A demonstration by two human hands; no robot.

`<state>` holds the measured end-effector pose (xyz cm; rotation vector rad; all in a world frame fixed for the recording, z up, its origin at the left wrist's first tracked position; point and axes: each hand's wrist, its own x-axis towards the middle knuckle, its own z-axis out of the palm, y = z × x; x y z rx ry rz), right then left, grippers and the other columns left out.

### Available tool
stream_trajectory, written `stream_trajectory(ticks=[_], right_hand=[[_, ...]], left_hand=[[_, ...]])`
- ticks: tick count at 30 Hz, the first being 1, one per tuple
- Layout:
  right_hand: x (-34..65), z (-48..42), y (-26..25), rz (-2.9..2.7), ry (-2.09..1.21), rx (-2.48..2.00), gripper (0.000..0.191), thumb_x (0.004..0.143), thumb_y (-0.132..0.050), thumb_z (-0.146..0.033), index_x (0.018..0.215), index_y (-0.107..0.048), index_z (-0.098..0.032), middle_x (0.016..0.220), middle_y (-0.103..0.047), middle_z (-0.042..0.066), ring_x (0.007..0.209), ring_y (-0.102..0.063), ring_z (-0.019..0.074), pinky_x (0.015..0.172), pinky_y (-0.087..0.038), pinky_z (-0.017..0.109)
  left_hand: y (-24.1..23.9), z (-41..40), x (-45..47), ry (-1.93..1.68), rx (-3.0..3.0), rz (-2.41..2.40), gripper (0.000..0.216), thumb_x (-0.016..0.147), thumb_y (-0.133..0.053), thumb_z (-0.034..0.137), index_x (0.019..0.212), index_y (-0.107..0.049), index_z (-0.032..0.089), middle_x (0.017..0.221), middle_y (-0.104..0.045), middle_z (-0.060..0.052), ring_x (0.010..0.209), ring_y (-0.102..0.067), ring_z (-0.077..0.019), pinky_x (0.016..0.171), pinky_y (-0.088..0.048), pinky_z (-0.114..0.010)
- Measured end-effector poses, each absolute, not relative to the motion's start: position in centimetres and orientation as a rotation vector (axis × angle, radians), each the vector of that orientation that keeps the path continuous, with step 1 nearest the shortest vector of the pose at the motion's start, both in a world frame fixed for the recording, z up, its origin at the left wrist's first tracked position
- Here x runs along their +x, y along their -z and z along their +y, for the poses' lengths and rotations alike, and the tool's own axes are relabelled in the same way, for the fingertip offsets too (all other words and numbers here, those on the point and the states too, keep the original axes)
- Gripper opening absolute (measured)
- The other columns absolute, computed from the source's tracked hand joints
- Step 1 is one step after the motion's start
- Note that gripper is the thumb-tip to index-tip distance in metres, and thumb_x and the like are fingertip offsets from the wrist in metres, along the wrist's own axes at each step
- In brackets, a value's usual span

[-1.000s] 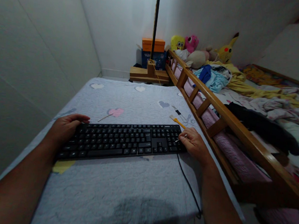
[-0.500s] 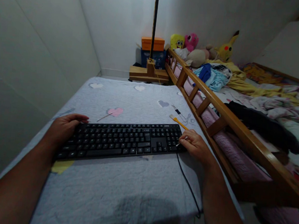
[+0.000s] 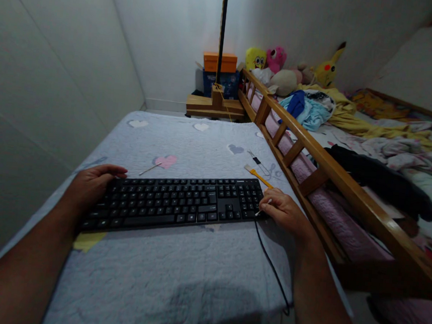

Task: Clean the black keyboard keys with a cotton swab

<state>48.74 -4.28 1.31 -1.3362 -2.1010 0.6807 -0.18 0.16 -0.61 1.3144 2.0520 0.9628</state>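
Note:
A black keyboard [image 3: 168, 203] lies across the cloth-covered table. My left hand [image 3: 92, 184] grips its left end, thumb over the keys and fingers along the far corner. At the keyboard's right end, my right hand [image 3: 281, 209] pinches a cotton swab [image 3: 259, 213], one white tip pointing down at the lower right keys. Another cotton swab [image 3: 150, 169] rests on the cloth beyond the keyboard. Just past my right hand lies a brush with a yellow handle [image 3: 261, 177], its handle end partly hidden by my fingers.
A thin wire tool with a black middle [image 3: 256, 160] lies farther back. The keyboard's black cable [image 3: 273, 269] runs off the near right edge of the table cloth [image 3: 147, 276]. Along the right stands a wooden bed rail [image 3: 313, 159]; boxes [image 3: 220, 62] stand at the back.
The swab in my right hand has shifted slightly right and down, toward the keyboard's lower right corner. My left hand and the keyboard stay essentially in place.

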Motion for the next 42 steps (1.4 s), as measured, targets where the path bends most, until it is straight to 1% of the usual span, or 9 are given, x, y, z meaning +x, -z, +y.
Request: stream_trajectory(ticks=[3, 7, 10, 14, 18, 22, 28, 34, 42], right_hand=[[48.8, -4.3, -1.3, -2.103, -0.714, -1.323, 0.023, 0.087, -0.056, -0.027, 0.067, -0.064, -0.023, 0.074, -0.062, 0.003, 0.085, -0.060, 0.0228, 0.090, -0.044, 0.042], [48.9, -4.4, -1.4, -2.089, -0.753, -1.323, 0.024, 0.087, -0.056, -0.028, 0.065, -0.063, -0.023, 0.071, -0.061, 0.002, 0.080, -0.059, 0.0218, 0.086, -0.046, 0.041], [49.1, -4.2, -1.2, -2.017, -0.739, -1.317, 0.024, 0.087, -0.055, -0.029, 0.065, -0.062, -0.024, 0.073, -0.063, 0.003, 0.082, -0.061, 0.0235, 0.083, -0.048, 0.042], [49.2, -3.4, -0.1, -1.817, -0.509, -1.378, 0.018, 0.089, -0.056, -0.031, 0.076, -0.067, -0.027, 0.080, -0.068, 0.005, 0.088, -0.062, 0.0262, 0.082, -0.047, 0.042], [49.1, -2.5, 1.1, -1.773, -0.288, -1.407, 0.018, 0.091, -0.058, -0.031, 0.079, -0.069, -0.025, 0.081, -0.068, 0.005, 0.088, -0.061, 0.0259, 0.085, -0.045, 0.042], [48.8, -1.8, 1.8, -1.834, -0.223, -1.426, 0.020, 0.093, -0.056, -0.028, 0.083, -0.072, -0.024, 0.082, -0.067, 0.006, 0.089, -0.059, 0.0253, 0.086, -0.044, 0.041], [48.4, -1.2, 2.2, -1.882, -0.132, -1.495, 0.021, 0.095, -0.054, -0.026, 0.090, -0.074, -0.023, 0.088, -0.068, 0.007, 0.093, -0.057, 0.0270, 0.089, -0.041, 0.044], [48.2, -1.4, 2.1, -1.891, -0.110, -1.505, 0.022, 0.095, -0.052, -0.025, 0.086, -0.073, -0.023, 0.086, -0.067, 0.007, 0.093, -0.055, 0.0272, 0.088, -0.041, 0.043], [48.3, -2.1, 1.7, -1.906, -0.112, -1.464, 0.023, 0.094, -0.051, -0.027, 0.081, -0.070, -0.023, 0.081, -0.066, 0.006, 0.090, -0.055, 0.0262, 0.086, -0.040, 0.042]], left_hand=[[0.6, 0.2, -0.2, -0.945, 1.328, 2.059, 0.034, 0.059, -0.055, 0.031, 0.086, -0.074, 0.021, 0.096, -0.079, -0.008, 0.101, -0.071, -0.0329, 0.102, -0.051, -0.048], [1.2, 0.4, -0.8, -0.933, 1.359, 2.048, 0.036, 0.061, -0.055, 0.032, 0.090, -0.074, 0.020, 0.099, -0.079, -0.009, 0.103, -0.071, -0.0342, 0.105, -0.049, -0.051], [1.4, 0.5, -1.0, -0.942, 1.363, 2.047, 0.035, 0.061, -0.055, 0.031, 0.088, -0.075, 0.021, 0.098, -0.079, -0.008, 0.102, -0.071, -0.0339, 0.103, -0.050, -0.051], [1.2, 0.4, -0.8, -0.951, 1.337, 2.060, 0.034, 0.062, -0.056, 0.031, 0.088, -0.075, 0.022, 0.097, -0.080, -0.006, 0.101, -0.072, -0.0329, 0.102, -0.052, -0.049], [1.1, 0.3, -0.7, -0.935, 1.313, 2.069, 0.034, 0.063, -0.057, 0.032, 0.090, -0.075, 0.022, 0.097, -0.080, -0.005, 0.101, -0.072, -0.0317, 0.102, -0.052, -0.047], [1.4, 0.4, -1.0, -0.926, 1.336, 2.070, 0.035, 0.064, -0.057, 0.033, 0.092, -0.075, 0.022, 0.100, -0.079, -0.006, 0.101, -0.072, -0.0325, 0.100, -0.053, -0.048], [1.6, 0.4, -1.2, -0.921, 1.357, 2.063, 0.037, 0.064, -0.057, 0.033, 0.094, -0.076, 0.022, 0.102, -0.079, -0.007, 0.101, -0.071, -0.0324, 0.101, -0.053, -0.048], [1.5, 0.4, -1.2, -0.914, 1.378, 2.051, 0.037, 0.064, -0.056, 0.032, 0.093, -0.075, 0.020, 0.102, -0.079, -0.008, 0.102, -0.071, -0.0321, 0.103, -0.050, -0.048], [0.9, 0.3, -0.8, -0.897, 1.377, 2.073, 0.038, 0.064, -0.054, 0.033, 0.092, -0.075, 0.019, 0.101, -0.079, -0.006, 0.101, -0.071, -0.0305, 0.102, -0.052, -0.046]])
